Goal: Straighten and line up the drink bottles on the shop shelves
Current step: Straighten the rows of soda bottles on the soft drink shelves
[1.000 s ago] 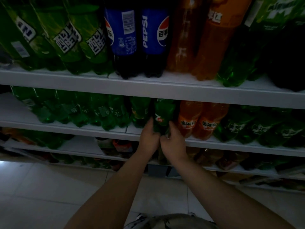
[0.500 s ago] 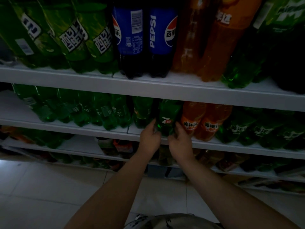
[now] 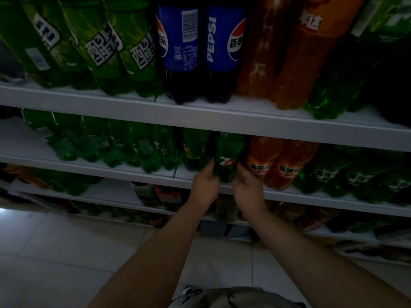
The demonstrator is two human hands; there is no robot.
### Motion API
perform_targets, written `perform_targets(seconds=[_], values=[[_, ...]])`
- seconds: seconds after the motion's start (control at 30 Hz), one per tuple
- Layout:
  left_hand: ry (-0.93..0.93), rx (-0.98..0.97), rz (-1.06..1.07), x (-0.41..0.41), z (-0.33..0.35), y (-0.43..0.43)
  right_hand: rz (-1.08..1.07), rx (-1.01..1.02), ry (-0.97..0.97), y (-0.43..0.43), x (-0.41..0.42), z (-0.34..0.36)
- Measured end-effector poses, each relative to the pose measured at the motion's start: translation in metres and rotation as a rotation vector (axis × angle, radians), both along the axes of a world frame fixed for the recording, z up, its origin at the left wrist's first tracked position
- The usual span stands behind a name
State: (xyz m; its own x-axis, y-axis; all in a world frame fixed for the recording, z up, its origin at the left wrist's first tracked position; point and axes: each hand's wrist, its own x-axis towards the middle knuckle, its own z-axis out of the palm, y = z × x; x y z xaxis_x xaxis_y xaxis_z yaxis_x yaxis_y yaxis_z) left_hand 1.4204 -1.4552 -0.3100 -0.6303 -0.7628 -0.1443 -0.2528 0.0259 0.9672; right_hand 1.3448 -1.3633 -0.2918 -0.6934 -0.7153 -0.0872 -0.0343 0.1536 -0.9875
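A green 7-Up bottle (image 3: 226, 156) stands at the front edge of the middle shelf (image 3: 155, 174), its label facing me. My left hand (image 3: 205, 185) grips its left side low down and my right hand (image 3: 248, 187) holds its right side, fingers curled round the base. Another green bottle (image 3: 194, 150) stands just left of it. Two orange bottles (image 3: 275, 163) stand right of it, the nearer one touching my right fingers.
The top shelf (image 3: 200, 112) carries big green bottles (image 3: 97, 47), two Pepsi bottles (image 3: 200, 47) and orange bottles (image 3: 300, 52). More green bottles (image 3: 355, 174) fill the middle shelf's right end. Lower shelves hold dim packets. A pale tiled floor (image 3: 66, 252) lies below.
The bottle has turned so its 7-Up logo faces forward and has slid back towards the row. My hands have moved apart to either side of its base.
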Motion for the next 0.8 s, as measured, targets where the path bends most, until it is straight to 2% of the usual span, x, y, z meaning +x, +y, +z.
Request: perform_targets(seconds=[0.13,0.2,0.27,0.33,0.4,0.53,0.6,0.7,0.8], values=[[-0.016,-0.014,-0.003,0.003,0.002,-0.004,-0.046,0.034,0.104,0.005,0.004,0.003],[-0.054,-0.089,0.123,0.008,0.006,-0.010,-0.175,0.078,0.286,0.008,0.014,0.002],[-0.087,-0.189,0.317,0.016,0.009,-0.019,-0.130,0.097,0.352,0.002,0.028,0.005],[-0.038,-0.205,0.405,0.027,0.015,-0.030,0.088,0.114,0.250,-0.017,0.040,0.013],[0.014,-0.168,0.374,0.037,0.020,-0.042,0.195,0.105,0.088,-0.043,0.047,0.027],[0.046,-0.005,0.119,0.044,0.026,-0.060,0.078,0.065,-0.211,-0.083,0.051,0.039],[0.075,0.058,0.033,0.044,0.028,-0.059,0.043,0.076,-0.269,-0.091,0.049,0.036],[0.135,0.115,0.037,0.051,0.021,-0.054,0.028,0.089,-0.303,-0.092,0.046,0.032],[0.104,0.150,0.133,0.064,0.008,-0.056,0.012,0.101,-0.328,-0.088,0.046,0.028]])
